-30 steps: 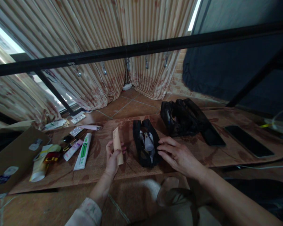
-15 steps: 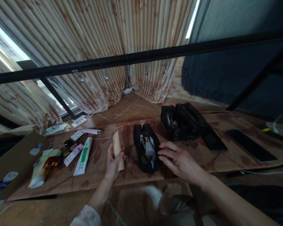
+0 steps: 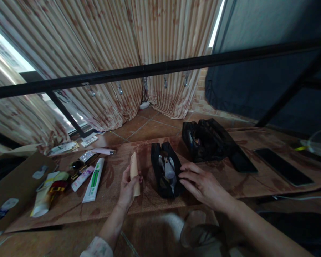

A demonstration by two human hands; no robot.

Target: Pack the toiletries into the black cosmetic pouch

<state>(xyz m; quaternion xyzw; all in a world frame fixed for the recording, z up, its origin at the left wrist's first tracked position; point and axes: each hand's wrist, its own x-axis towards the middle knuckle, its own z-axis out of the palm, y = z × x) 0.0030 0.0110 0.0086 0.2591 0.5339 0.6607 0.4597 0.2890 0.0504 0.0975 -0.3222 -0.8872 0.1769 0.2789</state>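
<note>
In my left hand (image 3: 128, 184) is a peach-coloured flat tube (image 3: 134, 174), held upright above the cloth with the fingers closed round its middle. To its right stands an unzipped black pouch (image 3: 157, 175), with a whitish bottle (image 3: 169, 170) and other small items inside. My right hand (image 3: 196, 180) grips the pouch's right rim with its fingertips; the thumb's hold is partly hidden. A white and green tube (image 3: 95, 180) lies left of my left hand, beside a smaller pink and white tube (image 3: 82, 177).
A second open black bag (image 3: 208, 142) stands behind my right hand. Two dark phone-like slabs, one a black slab (image 3: 283, 167), lie at right. A cardboard box (image 3: 21, 185), a yellowish tube (image 3: 40, 203) and a silvery studded case (image 3: 87, 156) are at left. A black rail (image 3: 160, 69) crosses beyond.
The view has shifted very slightly. Both hands keep their holds, and the peach tube in my left hand has tilted a little.
</note>
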